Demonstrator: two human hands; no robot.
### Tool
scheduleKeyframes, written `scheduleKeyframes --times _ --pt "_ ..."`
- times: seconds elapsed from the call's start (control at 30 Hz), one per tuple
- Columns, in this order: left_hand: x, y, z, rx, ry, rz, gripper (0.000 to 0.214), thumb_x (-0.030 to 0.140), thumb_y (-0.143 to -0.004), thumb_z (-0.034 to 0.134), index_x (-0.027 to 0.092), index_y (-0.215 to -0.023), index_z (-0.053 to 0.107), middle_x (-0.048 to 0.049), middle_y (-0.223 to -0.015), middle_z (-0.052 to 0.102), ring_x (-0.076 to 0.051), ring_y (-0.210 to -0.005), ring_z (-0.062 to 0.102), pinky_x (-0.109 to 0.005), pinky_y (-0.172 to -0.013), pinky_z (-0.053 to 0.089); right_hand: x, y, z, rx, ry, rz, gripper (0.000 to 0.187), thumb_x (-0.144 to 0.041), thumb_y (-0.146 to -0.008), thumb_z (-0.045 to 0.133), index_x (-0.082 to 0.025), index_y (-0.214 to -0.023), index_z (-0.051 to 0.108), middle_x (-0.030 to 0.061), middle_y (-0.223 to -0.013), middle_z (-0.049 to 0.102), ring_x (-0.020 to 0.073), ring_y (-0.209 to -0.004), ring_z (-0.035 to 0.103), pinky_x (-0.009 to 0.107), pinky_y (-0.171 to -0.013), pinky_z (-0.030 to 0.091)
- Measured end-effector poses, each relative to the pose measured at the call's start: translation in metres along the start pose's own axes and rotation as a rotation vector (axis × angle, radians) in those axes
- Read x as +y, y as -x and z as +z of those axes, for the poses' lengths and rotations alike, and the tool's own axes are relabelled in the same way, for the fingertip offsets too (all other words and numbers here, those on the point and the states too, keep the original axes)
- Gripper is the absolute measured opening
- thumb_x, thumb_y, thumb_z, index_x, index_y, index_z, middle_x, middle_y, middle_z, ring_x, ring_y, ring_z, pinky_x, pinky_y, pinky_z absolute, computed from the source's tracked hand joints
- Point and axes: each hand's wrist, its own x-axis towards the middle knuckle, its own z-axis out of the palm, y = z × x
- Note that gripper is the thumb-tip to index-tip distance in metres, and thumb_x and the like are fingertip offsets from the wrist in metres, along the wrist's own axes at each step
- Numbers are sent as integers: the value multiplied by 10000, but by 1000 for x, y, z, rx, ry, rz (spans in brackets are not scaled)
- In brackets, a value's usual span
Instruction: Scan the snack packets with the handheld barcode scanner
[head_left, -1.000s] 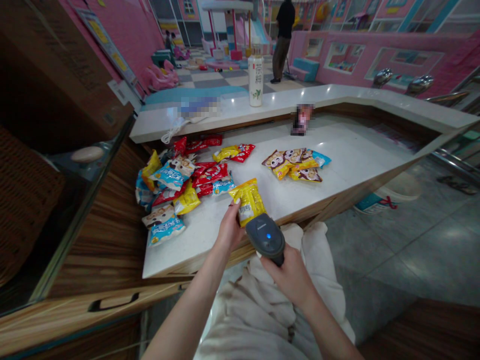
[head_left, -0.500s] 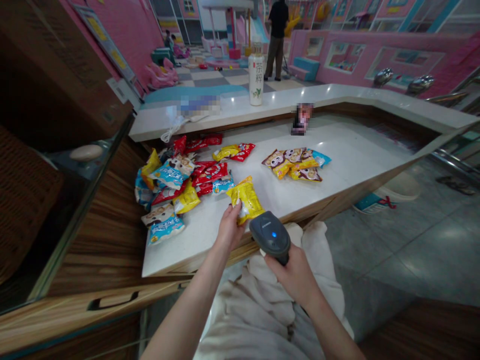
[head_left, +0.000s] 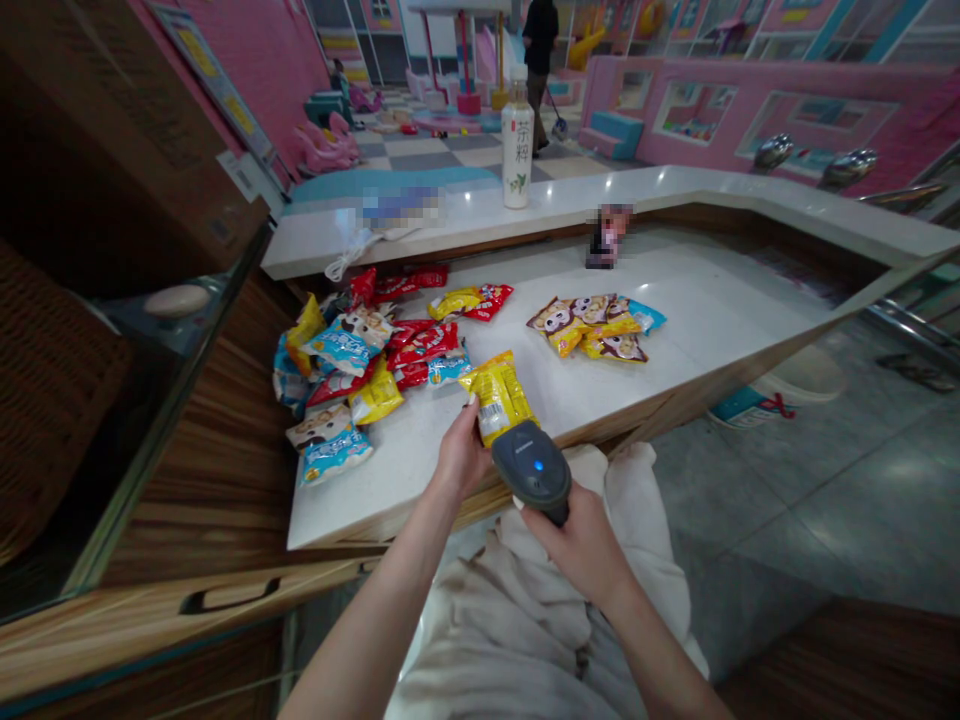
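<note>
Yellow snack packet [head_left: 499, 397] sits pinched in the left hand [head_left: 461, 455], fingers and thumb closed on its lower left edge, just above the near edge of the white stone counter [head_left: 675, 340]. The right hand [head_left: 581, 545] is clamped around the grip of a dark grey barcode scanner [head_left: 534, 468], its blue light lit and its head just beside the packet's lower end. Up the counter, left of centre, lies a heap of red, blue and yellow snack packets [head_left: 352, 350]; right of centre lies a smaller group of monkey-printed packets [head_left: 592, 328].
</note>
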Motion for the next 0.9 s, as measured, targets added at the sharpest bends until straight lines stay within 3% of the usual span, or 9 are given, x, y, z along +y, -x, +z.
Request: scheduleKeyframes --times 0.3,0.67,0.9 --pt "-4 -5 -4 -77 1 21 434 380 -950 557 126 -1297 614 -138 -1270 685 -270 -1232 616 -427 -1109 445 1 1 -3 -1 44 3 77 -223 -816 642 -173 -850 690 38 -765 733 213 -708 665 257 -639 471" --pt "-5 -3 -5 -2 -43 99 424 379 -880 680 179 -1250 628 -92 -1230 705 -246 -1169 654 -389 -1030 509 -1 2 -5 6 48 3 128 -217 -808 632 -157 -898 699 34 -750 729 203 -670 658 249 -605 466" --pt "-8 -9 1 43 -186 168 403 388 -878 672 225 -1245 631 -64 -1274 681 -237 -1148 655 -367 -962 536 10 8 -14 54 25 43 146 -233 -805 630 -163 -912 701 26 -666 705 223 -682 677 242 -544 470"
